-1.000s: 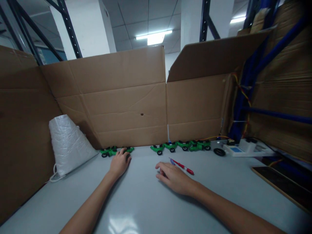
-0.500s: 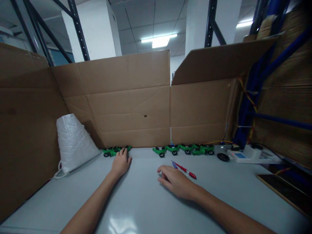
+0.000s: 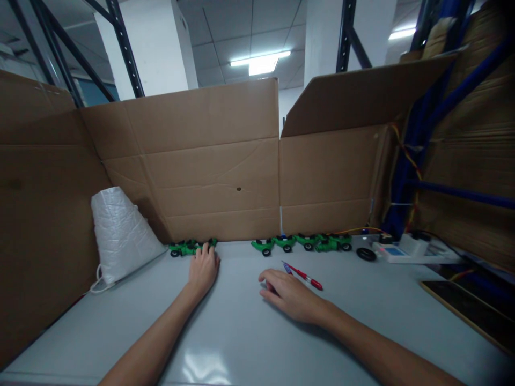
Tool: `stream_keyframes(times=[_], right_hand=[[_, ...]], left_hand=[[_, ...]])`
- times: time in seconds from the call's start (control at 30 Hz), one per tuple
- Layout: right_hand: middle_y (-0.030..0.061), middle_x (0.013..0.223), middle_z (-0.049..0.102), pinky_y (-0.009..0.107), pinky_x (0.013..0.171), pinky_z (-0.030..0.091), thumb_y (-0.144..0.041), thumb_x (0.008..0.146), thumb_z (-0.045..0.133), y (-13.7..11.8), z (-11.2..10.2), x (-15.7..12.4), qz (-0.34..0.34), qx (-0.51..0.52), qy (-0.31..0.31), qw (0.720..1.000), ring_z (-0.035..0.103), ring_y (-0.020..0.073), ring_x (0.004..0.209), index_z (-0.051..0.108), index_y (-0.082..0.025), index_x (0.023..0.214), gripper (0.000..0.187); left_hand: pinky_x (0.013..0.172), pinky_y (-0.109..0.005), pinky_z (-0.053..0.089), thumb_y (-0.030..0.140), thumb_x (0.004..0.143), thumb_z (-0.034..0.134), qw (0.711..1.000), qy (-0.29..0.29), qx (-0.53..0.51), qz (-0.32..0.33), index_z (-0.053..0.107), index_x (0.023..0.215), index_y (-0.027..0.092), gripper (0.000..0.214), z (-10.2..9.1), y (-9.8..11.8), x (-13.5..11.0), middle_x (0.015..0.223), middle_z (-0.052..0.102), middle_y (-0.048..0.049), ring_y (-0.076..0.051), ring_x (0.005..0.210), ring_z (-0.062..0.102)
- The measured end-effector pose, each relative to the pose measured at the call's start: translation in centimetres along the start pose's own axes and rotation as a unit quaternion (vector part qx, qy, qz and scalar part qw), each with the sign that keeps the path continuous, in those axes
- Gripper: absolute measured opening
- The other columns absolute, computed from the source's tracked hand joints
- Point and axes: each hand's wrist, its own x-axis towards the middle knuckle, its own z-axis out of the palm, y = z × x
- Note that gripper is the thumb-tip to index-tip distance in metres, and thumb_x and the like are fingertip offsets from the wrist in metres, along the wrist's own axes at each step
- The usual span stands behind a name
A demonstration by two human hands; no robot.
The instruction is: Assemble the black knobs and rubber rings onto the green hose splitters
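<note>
— Left hand (image 3: 204, 269) has edged slightly rightward since the earlier frame, while the right hand (image 3: 292, 296) looks unmoved. How is the space laid out?

— Biggest first: a cardboard wall (image 3: 217, 171) stands along the back edge of the desk (image 3: 249, 327), and a side panel (image 3: 44, 214) shuts off the left edge. A white bag (image 3: 120, 241) leans near the back left corner. A power strip (image 3: 418, 254) lies toward the back right corner.

— And the hands?

— Left fingers lie over the cluster of green toy vehicles (image 3: 185, 249) at the back edge; whether they grip one, I cannot tell. The right rests mid-desk, loosely curled, thumb apart, nothing visibly held.

— Which step, would you say?

— Probably handling the toy beneath the left fingers. Moving it would call for a low fingertip hold that spares its neighbours.

— Room to move?

— Tight behind, and tight leftward with the bag just beside the cluster. Rightward it opens until a second row of matching vehicles (image 3: 306, 240) on the back edge; toward the front edge it's open too.

— Anything smaller?

— A red pen (image 3: 308, 280) and a blue pen (image 3: 287, 268) just beyond the right hand, and a black ring (image 3: 367, 259) near the power strip.
</note>
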Motion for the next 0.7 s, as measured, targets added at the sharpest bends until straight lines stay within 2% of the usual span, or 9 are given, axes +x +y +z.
stream_keyframes(times=[0.17, 0.47, 0.7], right_hand=[[0.0059, 0.103, 0.070, 0.034, 0.086, 0.046, -0.027, 0.104, 0.060, 0.2, 0.2, 0.0, 0.002, -0.002, 0.003, 1.000, 0.065, 0.0238, 0.095, 0.063, -0.021, 0.119, 0.017], [0.0066, 0.106, 0.070, 0.034, 0.087, 0.046, -0.026, 0.104, 0.060, 0.4, 0.2, 0.1, 0.005, 0.004, -0.005, 1.000, 0.065, 0.0240, 0.098, 0.063, -0.021, 0.120, 0.018], [0.0062, 0.105, 0.069, 0.033, 0.086, 0.046, -0.026, 0.103, 0.060, 0.1, 0.0, 0.0, -0.001, 0.003, -0.008, 1.000, 0.065, 0.0240, 0.097, 0.063, -0.021, 0.119, 0.017]], left_hand=[[0.100, -0.047, 0.048, 0.027, 0.106, 0.049, 1.000, -0.002, 0.002, 0.027, 0.066, 0.128, 0.016, 0.030, -0.4, 0.8, -0.6, 0.141, 0.062, -0.0198, -0.035, 0.124, 0.056], [0.100, -0.051, 0.050, 0.035, 0.105, 0.052, 1.000, -0.023, 0.016, 0.014, 0.070, 0.119, 0.016, 0.029, -0.6, 1.2, -1.2, 0.159, 0.051, -0.0226, -0.039, 0.130, 0.056], [0.097, -0.051, 0.053, 0.039, 0.108, 0.049, 0.999, -0.039, 0.006, -0.015, 0.070, 0.117, 0.015, 0.034, -0.5, 1.1, -1.2, 0.162, 0.048, -0.0255, -0.040, 0.131, 0.057]])
